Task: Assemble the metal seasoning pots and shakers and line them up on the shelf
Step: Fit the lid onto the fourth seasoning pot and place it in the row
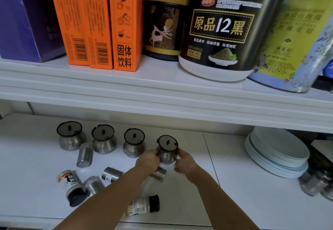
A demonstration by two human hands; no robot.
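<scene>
The left grip and right grip were curled round a pot between them, on or just above the shelf; three more pots stood leftward. A shaker lay just beneath the grips: pulling back carelessly would probably send it rolling.

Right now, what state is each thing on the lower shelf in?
Left pot: upright, lid on.
Second pot: upright, lid on.
Third pot: upright, lid on.
Fourth pot: upright, lid on, held by left hand and right hand.
Back shaker: on its side.
Middle shaker: on its side.
Front shaker: on its side.
Right shaker: on its side.
Left bottle: on its side.
Front bottle: on its side.
Plates: stacked.
</scene>
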